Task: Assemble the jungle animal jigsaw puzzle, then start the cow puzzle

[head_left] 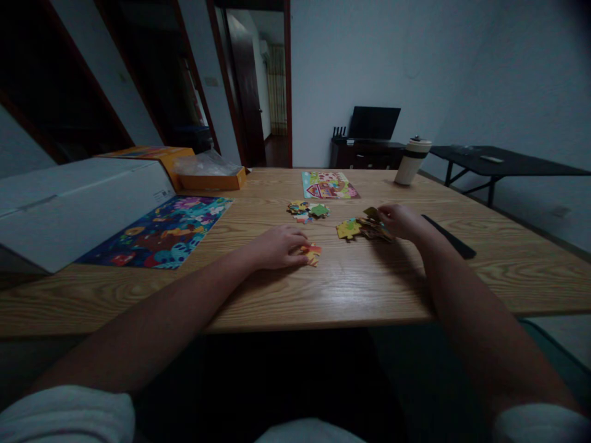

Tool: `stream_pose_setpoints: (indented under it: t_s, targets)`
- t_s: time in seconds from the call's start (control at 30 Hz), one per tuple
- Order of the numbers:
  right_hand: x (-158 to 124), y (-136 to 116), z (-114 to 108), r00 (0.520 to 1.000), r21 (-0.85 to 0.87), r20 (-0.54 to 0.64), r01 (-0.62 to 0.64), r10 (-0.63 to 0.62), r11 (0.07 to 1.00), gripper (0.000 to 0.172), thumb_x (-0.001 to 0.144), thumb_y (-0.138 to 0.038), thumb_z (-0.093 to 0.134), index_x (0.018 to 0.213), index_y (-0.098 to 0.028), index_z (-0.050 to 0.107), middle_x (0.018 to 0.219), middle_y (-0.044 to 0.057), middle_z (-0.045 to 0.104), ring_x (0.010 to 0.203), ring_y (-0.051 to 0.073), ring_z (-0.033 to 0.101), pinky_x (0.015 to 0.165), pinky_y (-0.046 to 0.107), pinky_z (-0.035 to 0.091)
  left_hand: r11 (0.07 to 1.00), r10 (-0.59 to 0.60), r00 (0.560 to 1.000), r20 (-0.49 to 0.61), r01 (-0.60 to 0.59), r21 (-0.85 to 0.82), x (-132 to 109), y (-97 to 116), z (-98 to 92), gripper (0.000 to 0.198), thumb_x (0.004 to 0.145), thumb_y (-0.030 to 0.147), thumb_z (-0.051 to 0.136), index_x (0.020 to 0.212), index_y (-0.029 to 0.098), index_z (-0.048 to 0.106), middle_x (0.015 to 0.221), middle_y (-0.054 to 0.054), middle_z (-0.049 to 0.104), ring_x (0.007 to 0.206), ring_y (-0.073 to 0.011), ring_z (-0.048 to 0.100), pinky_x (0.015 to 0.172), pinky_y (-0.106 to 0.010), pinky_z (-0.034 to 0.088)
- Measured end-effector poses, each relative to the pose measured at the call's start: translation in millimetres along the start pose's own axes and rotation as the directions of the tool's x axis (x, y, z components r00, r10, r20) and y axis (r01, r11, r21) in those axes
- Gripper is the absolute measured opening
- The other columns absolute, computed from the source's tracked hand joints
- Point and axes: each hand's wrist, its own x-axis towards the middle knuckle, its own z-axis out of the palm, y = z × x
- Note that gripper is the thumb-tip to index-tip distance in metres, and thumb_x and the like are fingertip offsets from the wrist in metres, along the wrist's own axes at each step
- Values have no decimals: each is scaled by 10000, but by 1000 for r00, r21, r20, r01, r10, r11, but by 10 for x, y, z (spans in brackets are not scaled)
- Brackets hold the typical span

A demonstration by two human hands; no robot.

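My left hand (282, 247) rests low over the wooden table, its fingers closed on the left edge of an orange and yellow puzzle piece (313, 254). My right hand (398, 220) pinches a dark olive puzzle piece (372, 213) above a loose pile of puzzle pieces (375, 230), most of them brown side up. At the left of that pile lies a yellow puzzle piece (348, 229). A smaller heap of puzzle pieces (298, 208), with a green puzzle piece (319, 211) at its right, sits farther back between my hands.
A picture sheet (329, 184) lies at the back. On the left are a dark blue poster (170, 234), a white box (87, 206) and an orange box (212, 179) with clear plastic. A tumbler (412, 162) and a black flat bar (449, 236) stand and lie on the right.
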Motion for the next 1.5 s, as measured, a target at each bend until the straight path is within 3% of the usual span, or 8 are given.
stream_pose_setpoints:
  t_s: [0.13,0.23,0.37,0.5,0.7,1.0,1.3,1.5]
  targets:
    - [-69,-142,-69,968,-30,-246,-56,47,998,398,964,-331,408,1145,-159,718,1017,165,747,879,321,693,701,373,481,999,-21,999,35,23,-45,8,3,18,324,914,487,570,993,219,735,1000,-87,714,1024,-253,613,920,-359,424]
    - [-236,-515,-1,933,17,-339,134,-120,991,425,994,-328,374,1274,-189,661,1094,150,736,971,322,687,816,422,508,967,-152,988,-25,143,-211,34,-8,33,393,900,504,584,1114,195,699,1081,-107,709,1027,-258,623,910,-382,448]
    - [-500,-1089,215,757,74,-259,634,-599,770,412,982,-228,445,1366,-254,592,1363,81,622,1232,265,579,1053,441,432,695,-259,966,-15,175,-697,85,-183,93,514,890,447,604,1334,195,545,1182,-104,681,1016,-213,652,859,-350,505]
    - [-569,-1310,350,634,124,-137,773,-761,622,439,960,-233,527,1397,-257,560,1435,82,559,1324,264,499,1108,454,391,556,-275,961,38,191,-809,86,-372,126,516,795,324,712,1273,189,574,1097,-100,690,936,-201,664,782,-337,529]
    - [-547,-1236,287,748,168,-81,662,-659,730,542,843,-542,666,1318,-288,617,1315,105,616,1201,318,561,999,479,471,642,-317,944,85,280,-714,-8,-458,24,482,747,222,677,1222,186,605,1043,-94,675,816,-183,654,654,-306,524]
    - [-563,-1151,257,788,228,62,586,-612,778,449,862,-592,618,1149,-260,712,1185,105,645,1004,258,624,888,377,508,833,-307,925,225,376,-405,-79,-593,-81,522,731,309,678,1240,219,602,956,-41,702,845,-190,659,705,-287,499]
    - [-391,-1182,331,894,694,-2,324,-448,643,388,938,-500,542,1200,-238,659,1165,82,698,975,228,664,819,357,537,561,-314,949,-4,182,-808,49,-215,76,423,758,337,751,1058,212,480,977,-50,683,819,-179,668,674,-289,506]
    - [-313,-970,299,925,675,101,207,-367,708,320,889,-325,607,1191,-226,636,1048,70,726,868,188,670,723,281,530,874,-174,985,15,161,-459,35,-82,139,521,772,453,761,1193,203,581,1136,-86,660,999,-230,634,852,-354,498]
